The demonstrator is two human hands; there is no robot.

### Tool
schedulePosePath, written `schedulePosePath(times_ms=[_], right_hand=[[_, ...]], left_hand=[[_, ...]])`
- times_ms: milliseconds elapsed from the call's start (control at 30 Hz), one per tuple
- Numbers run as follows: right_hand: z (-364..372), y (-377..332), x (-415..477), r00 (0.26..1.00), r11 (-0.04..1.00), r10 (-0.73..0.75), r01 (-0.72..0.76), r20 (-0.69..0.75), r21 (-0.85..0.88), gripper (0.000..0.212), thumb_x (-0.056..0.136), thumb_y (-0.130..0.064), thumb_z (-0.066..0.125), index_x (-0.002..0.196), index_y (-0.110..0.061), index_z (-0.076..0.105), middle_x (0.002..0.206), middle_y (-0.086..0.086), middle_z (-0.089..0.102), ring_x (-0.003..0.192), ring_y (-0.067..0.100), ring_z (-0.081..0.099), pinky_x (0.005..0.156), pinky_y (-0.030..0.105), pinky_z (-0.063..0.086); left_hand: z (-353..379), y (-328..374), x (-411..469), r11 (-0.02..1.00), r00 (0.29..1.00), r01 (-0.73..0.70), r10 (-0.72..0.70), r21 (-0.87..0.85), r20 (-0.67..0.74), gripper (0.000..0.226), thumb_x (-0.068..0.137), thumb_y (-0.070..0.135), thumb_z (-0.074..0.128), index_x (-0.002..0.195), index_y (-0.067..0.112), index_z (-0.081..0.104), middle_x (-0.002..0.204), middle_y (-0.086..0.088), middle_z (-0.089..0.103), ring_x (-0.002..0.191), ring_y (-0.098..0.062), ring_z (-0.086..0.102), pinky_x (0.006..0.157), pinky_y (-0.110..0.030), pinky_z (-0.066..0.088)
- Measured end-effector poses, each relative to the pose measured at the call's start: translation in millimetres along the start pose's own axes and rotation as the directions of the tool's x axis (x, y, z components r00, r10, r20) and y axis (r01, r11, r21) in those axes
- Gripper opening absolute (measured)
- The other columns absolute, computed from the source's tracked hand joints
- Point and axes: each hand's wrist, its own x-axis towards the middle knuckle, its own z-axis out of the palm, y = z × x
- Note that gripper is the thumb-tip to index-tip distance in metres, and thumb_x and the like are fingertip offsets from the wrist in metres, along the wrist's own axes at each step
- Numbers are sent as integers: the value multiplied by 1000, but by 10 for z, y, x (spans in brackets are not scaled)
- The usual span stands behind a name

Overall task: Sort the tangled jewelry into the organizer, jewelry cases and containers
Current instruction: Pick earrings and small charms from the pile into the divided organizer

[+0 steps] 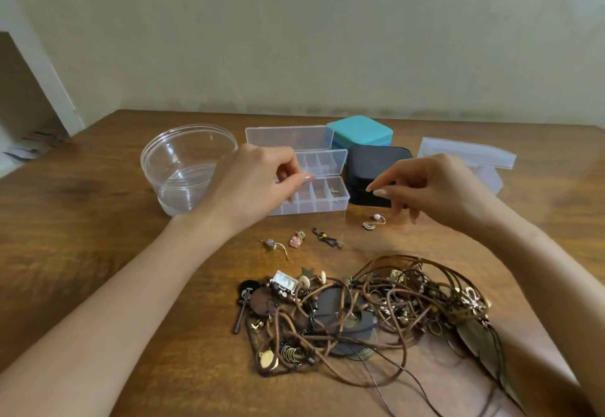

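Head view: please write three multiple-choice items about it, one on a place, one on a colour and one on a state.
1. Where does the clear bowl stand relative to the organizer?
A. to its left
B. to its right
C. on top of it

2. What colour is the case behind the black case?
A. red
B. teal
C. yellow

3. How is the organizer's lid?
A. shut
B. taken off and missing
C. open, folded back

Answers:
1. A: in the picture the bowl stands at the organizer's left side.
2. B: the teal case shows just behind the black one.
3. C: the lid lies back and the compartments are uncovered.
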Motion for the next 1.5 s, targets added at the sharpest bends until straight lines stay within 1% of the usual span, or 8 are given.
schedulePosePath(times_ms=[133,300,700,900,1033,1200,1333,1500], right_hand=[[-173,-3,-2,943,988,-14,-37,332,147,13,77,-26,74,90,-28,72,75,-1,70,58,3,58,51,16,44],[-115,-39,-77,554,999,35,-5,832,-39,44,71,-30,80,108,-39,58,113,-8,54,94,9,53,76,24,49],[-219,-22,-69,861,939,-105,-79,498,334,15,81,-1,67,87,-15,66,87,14,69,75,18,65,66,27,54],[-364,27,-71,864,795,-206,-126,459,594,13,76,-5,69,84,-14,69,80,8,70,65,20,65,55,26,55],[-452,89,-108,566,861,-234,-257,791,438,23,82,-12,64,105,-7,67,91,20,69,74,26,69,66,34,58],[-204,48,-48,872,967,28,-148,488,209,18,80,-20,68,95,-9,68,68,3,66,53,10,59,47,17,46],[92,-1,-47,881,999,47,-39,471,-27,13,80,-30,72,86,-19,69,69,-9,61,57,-4,54,52,11,42],[229,-49,-50,867,998,41,-14,496,-57,10,79,-27,74,82,-20,68,71,-13,59,61,-10,52,55,7,39]], left_hand=[[-22,114,-27,980,959,14,43,-199,281,28,77,50,58,74,22,63,62,11,64,54,4,56,53,-9,39],[12,321,-135,938,782,44,182,-345,596,24,74,42,69,75,19,61,66,8,60,59,1,54,56,-11,42],[55,324,-171,982,550,-123,188,-144,814,47,72,45,74,112,33,53,119,11,45,104,2,40,85,-19,39],[55,267,-149,974,540,-101,225,-203,811,20,71,45,76,72,32,60,94,16,46,90,-3,48,78,-26,45],[27,237,-149,968,514,-40,234,-249,825,29,67,51,75,67,24,65,91,16,48,87,-6,51,71,-20,46],[-45,276,-133,961,534,23,220,-274,816,31,65,57,70,80,30,67,94,20,53,86,-2,54,70,-15,43],[47,325,-145,960,629,27,201,-279,751,38,66,61,66,95,38,57,90,16,58,77,-2,54,69,-19,47],[74,294,-158,968,542,-77,240,-237,805,27,73,50,71,94,42,56,94,22,49,89,-1,52,73,-14,43]])
